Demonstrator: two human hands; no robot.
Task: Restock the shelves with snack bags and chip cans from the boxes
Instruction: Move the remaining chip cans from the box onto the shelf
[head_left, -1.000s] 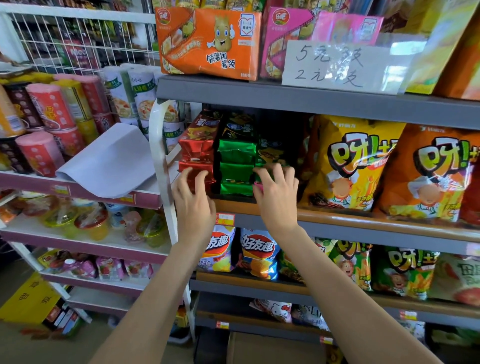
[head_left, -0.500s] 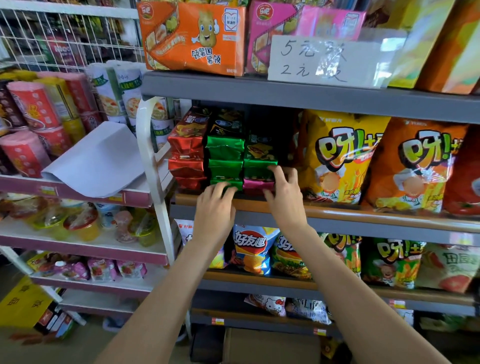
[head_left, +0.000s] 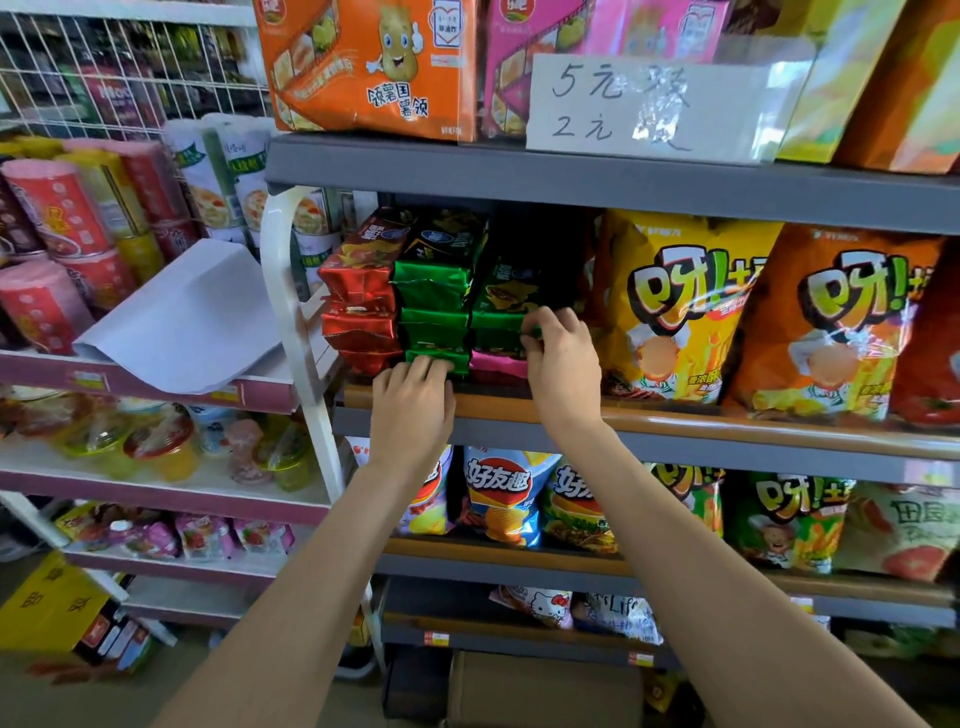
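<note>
Small foil snack bags lie stacked in three piles on the middle grey shelf (head_left: 675, 431): a red pile (head_left: 358, 306), a green pile (head_left: 434, 291), and a green pile with a pink bag (head_left: 496, 362) at its bottom. My left hand (head_left: 413, 405) has its fingertips curled on the lowest green bag (head_left: 434, 358) at the shelf's front edge. My right hand (head_left: 563, 358) pinches the front edge of a green bag (head_left: 498, 317) in the third pile. Big yellow (head_left: 675, 306) and orange chip bags (head_left: 831, 322) stand to the right.
Orange (head_left: 363, 67) and pink cartons (head_left: 597, 47) and a handwritten price sign (head_left: 644, 104) sit on the shelf above. Chip bags (head_left: 498, 493) fill the shelf below. A white rack (head_left: 296, 312) on the left carries cup noodles (head_left: 57, 228) and a paper sheet (head_left: 182, 317). A cardboard box (head_left: 545, 691) stands on the floor.
Both hands moved forward onto the small bag piles. The left hand shifted right from the red pile to the lowest green bag; the right hand's fingers curled onto a green bag's edge.
</note>
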